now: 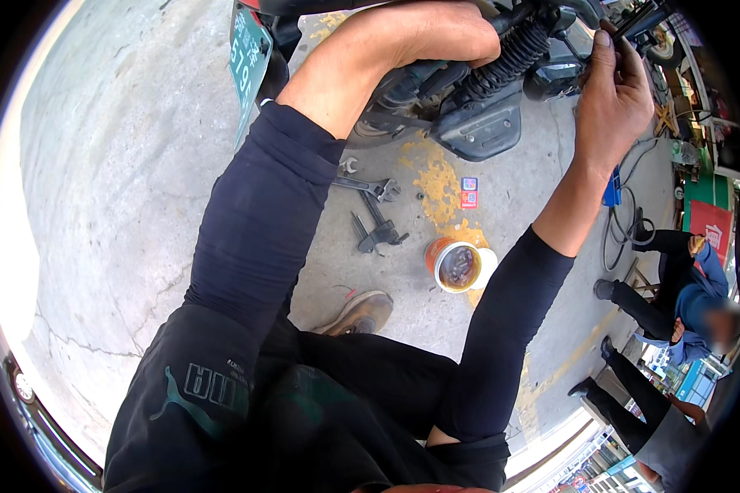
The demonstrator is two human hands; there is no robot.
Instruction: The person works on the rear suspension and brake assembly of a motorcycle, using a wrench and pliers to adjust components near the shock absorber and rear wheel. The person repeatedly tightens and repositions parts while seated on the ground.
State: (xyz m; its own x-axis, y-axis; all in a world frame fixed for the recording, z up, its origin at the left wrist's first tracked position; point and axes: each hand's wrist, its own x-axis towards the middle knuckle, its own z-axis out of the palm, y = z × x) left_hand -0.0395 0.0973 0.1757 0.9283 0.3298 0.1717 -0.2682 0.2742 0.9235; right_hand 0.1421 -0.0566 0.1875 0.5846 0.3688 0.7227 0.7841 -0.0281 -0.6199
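Number plate [248, 62], green with pale characters, marked the left end of a dark motorbike [481, 127], which stood across the top of the view on concrete; its long axis ran left to right, the rear pointing left. Beside the plate, the person's left forearm [370, 62], bare below a dark sleeve, crossed in front of the machine. Below it on the ground lay an open-ended wrench [348, 165], partly covered by the sleeve, and the person's brown shoe [362, 314] stood farther down. Just right of the wrench lay an adjustable wrench [382, 191], its head pointing right, and a black tool [378, 236] near it. An orange-and-white tub [450, 267] of dark liquid with objects in it came next, with two small cards [469, 193] above it. The left hand [480, 43] reached in beside the coil spring [508, 59]; its fingers were hidden, so its grip could not be told. The spring's long axis slanted from lower left to upper right. Farther right, the right hand [619, 97] was raised with thumb and fingers bent at slim black parts; whether they were clamped could not be told. A hose [607, 238] curled beyond, near a seated person [695, 279].
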